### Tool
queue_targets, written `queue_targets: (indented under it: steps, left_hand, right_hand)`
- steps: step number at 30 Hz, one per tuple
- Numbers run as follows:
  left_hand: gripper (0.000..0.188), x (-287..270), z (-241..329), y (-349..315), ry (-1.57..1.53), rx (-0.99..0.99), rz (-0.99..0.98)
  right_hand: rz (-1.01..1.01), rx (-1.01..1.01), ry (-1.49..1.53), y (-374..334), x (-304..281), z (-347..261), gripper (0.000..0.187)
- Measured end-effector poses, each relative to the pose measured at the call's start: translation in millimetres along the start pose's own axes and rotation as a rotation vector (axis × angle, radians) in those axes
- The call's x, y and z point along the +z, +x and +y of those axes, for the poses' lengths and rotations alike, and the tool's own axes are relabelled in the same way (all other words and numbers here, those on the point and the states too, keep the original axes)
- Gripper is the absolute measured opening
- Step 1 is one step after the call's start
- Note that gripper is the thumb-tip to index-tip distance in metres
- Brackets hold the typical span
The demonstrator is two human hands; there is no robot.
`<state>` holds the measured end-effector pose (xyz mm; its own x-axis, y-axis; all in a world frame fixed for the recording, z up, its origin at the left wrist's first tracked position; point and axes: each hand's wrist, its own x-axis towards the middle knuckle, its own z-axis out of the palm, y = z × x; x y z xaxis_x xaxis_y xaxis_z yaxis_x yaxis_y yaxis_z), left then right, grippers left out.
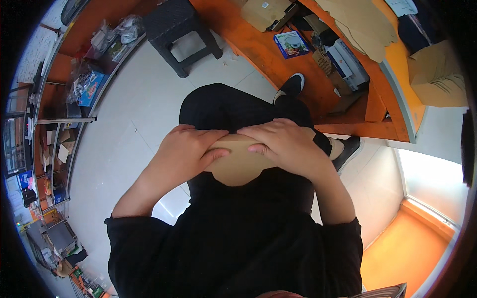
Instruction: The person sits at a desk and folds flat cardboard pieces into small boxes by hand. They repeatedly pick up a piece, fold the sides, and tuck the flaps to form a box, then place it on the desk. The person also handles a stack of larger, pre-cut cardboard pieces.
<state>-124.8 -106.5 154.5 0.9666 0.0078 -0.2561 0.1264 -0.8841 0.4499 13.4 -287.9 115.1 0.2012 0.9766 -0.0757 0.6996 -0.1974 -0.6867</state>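
Note:
Across my lap lies a piece of tan cardboard [237, 166] with a rounded flap toward my body. My left hand [191, 149] grips its left part, thumb on the near face and fingers over the far edge. On the right part, my right hand [280, 144] holds it the same way, thumb on top and fingers curled over the far side. The fingertips of both hands come close together at the middle of that edge. My palms and the far side of the cardboard are hidden.
A black plastic stool [176, 35] stands ahead on the tiled floor [134, 114]. To the right is an orange desk [382, 116] with boxes on its shelf and a cardboard box [437, 74] on top. Shelves [107, 74] with bagged goods line the left.

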Motion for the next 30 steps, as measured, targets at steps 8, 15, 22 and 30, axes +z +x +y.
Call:
queue_targets:
  steps: [8,15,22,30]
  left_hand:
    - [0.029,-9,-4,21,-0.073,-0.107,0.012]
    - [0.025,-41,7,37,-0.178,-0.097,-0.194]
    - [0.021,-32,12,51,-0.234,0.183,-0.014]
    - [0.02,-65,29,61,-0.324,0.041,-0.204]
  right_hand:
    - [-0.107,0.028,-0.001,27,-23,13,0.024]
    - [-0.171,0.043,0.021,22,-54,7,0.023]
    - [-0.199,0.051,0.082,13,-66,14,0.023]
    - [-0.022,0.069,0.066,-4,-96,8,0.024]
